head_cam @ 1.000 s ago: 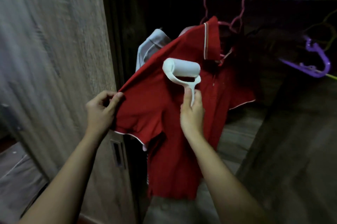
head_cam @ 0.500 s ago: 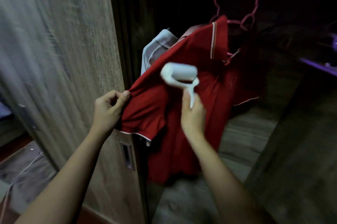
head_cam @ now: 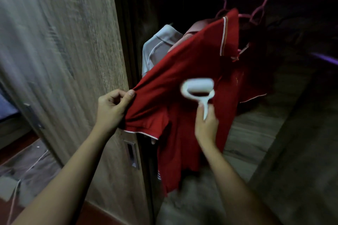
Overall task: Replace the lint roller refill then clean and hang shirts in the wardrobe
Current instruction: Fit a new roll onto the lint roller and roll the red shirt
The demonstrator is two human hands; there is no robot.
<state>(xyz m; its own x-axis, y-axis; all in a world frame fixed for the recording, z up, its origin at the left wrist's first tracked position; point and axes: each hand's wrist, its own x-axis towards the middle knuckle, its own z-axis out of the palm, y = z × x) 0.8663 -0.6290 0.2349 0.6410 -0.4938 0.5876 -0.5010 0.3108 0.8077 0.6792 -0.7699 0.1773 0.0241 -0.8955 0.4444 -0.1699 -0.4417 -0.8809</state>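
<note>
A red polo shirt [head_cam: 184,63] with white trim hangs on a pink hanger [head_cam: 259,10] from the rail inside the dark wardrobe. My left hand [head_cam: 112,108] pinches its sleeve and pulls the cloth taut to the left. My right hand [head_cam: 206,126] grips the handle of a white lint roller [head_cam: 197,89], whose blurred head lies against the shirt's front at chest height.
A grey shirt [head_cam: 157,49] hangs behind the red one. The wooden wardrobe door [head_cam: 60,60] with a recessed handle [head_cam: 131,155] stands at the left. A purple hanger [head_cam: 325,59] shows at the right edge. A wooden shelf [head_cam: 256,131] lies below the shirts.
The lint roller has moved down the shirt from the shoulder area to the chest. My left hand has kept its hold on the sleeve. The camera has shifted left and down.
</note>
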